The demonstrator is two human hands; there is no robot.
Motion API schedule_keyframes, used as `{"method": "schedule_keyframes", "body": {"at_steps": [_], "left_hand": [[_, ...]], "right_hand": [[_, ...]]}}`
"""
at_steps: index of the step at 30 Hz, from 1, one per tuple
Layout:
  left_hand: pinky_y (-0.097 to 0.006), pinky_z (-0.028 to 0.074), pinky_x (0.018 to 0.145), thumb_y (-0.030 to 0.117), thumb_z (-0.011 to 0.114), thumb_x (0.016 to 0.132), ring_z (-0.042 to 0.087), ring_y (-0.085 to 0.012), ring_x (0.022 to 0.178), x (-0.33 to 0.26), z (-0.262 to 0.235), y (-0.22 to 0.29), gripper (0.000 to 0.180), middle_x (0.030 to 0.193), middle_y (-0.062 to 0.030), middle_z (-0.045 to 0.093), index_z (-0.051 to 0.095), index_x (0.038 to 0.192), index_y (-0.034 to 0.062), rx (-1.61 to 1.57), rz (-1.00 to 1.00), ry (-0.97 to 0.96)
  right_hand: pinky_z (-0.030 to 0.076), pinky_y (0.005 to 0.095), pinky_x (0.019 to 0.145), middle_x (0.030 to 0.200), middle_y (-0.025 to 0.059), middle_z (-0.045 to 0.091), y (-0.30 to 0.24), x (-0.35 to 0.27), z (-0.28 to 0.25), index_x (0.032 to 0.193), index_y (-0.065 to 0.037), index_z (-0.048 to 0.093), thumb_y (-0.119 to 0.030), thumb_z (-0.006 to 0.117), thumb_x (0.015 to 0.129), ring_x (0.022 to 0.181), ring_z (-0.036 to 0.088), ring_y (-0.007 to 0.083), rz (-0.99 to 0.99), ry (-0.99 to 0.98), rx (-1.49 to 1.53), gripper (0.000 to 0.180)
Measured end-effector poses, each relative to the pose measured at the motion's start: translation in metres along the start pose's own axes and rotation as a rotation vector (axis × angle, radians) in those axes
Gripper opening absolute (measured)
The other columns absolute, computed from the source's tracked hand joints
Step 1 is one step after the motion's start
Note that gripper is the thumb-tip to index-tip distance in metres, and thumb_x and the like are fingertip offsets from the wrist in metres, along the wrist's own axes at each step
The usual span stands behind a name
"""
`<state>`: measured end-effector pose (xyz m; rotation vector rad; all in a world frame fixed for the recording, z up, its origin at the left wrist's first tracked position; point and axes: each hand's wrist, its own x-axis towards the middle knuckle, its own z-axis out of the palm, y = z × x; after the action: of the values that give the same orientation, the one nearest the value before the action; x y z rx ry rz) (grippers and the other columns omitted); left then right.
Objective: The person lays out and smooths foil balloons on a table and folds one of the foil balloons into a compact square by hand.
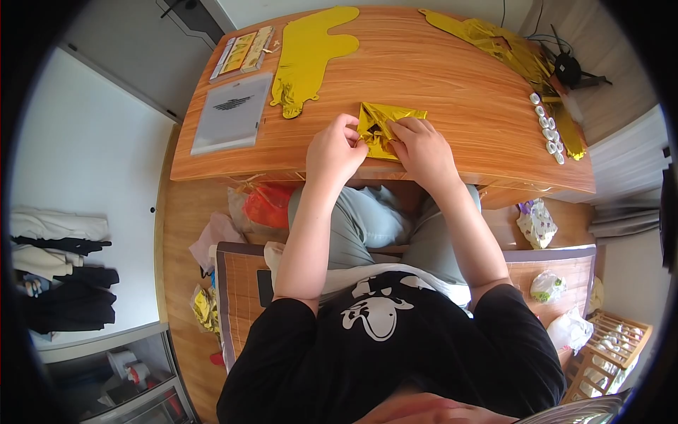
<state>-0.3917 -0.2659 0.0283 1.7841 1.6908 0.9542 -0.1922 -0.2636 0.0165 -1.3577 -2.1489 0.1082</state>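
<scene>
We see a folded piece of gold foil (385,127) lying near the front edge of the wooden table (438,78), pinned between both hands. Our left hand (334,150) pinches its left edge with fingertips curled onto it, and our right hand (422,147) presses down on its right side, fingers gripping the foil. Beyond it lies a flat gold foil balloon (307,56), with a grey board (233,113) to the left. A row of small white rolls (548,128) sits at the right, beside crumpled gold foil (494,39).
</scene>
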Motion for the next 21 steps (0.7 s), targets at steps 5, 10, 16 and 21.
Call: {"method": "schedule_keyframes", "body": {"at_steps": [5,10,16,21], "left_hand": [[-0.037,0.056,0.072,0.017,0.075,0.083,0.074,-0.0245,0.08,0.003,0.002,0.007,0.03,0.088,-0.0075,0.077,0.067,0.111,0.0083,0.154,0.003,0.011],[-0.04,0.056,0.07,0.021,0.074,0.085,0.073,-0.0272,0.077,0.004,0.01,0.003,0.025,0.087,-0.0048,0.076,0.069,0.108,0.0133,0.236,0.082,0.104],[-0.039,0.055,0.066,0.015,0.076,0.081,0.071,-0.0262,0.072,0.005,0.021,-0.004,0.022,0.086,-0.0039,0.075,0.065,0.1,0.013,0.2,0.18,0.204],[-0.037,0.054,0.063,0.008,0.076,0.082,0.07,-0.0234,0.068,0.008,0.027,-0.009,0.02,0.087,-0.0057,0.074,0.063,0.097,0.0106,0.122,0.27,0.223]], "right_hand": [[0.054,0.042,0.094,0.118,0.0093,0.069,0.01,0.007,-0.002,0.127,-0.01,0.07,-0.017,0.07,0.092,0.111,0.064,0.0311,-0.05,-0.032,0.002,0.035],[0.054,0.0422,0.094,0.118,0.01,0.069,0.014,0.009,-0.001,0.126,-0.009,0.07,-0.018,0.068,0.094,0.109,0.064,0.0321,-0.078,-0.034,-0.009,0.034],[0.053,0.0431,0.093,0.115,0.0149,0.07,0.01,0.013,-0.007,0.126,-0.005,0.069,-0.021,0.065,0.097,0.109,0.064,0.0351,-0.035,-0.012,0.12,0.033],[0.052,0.0436,0.094,0.116,0.0167,0.07,0.012,0.013,-0.007,0.128,-0.005,0.069,-0.023,0.064,0.099,0.11,0.064,0.0362,-0.026,-0.016,0.126,0.034]]}}
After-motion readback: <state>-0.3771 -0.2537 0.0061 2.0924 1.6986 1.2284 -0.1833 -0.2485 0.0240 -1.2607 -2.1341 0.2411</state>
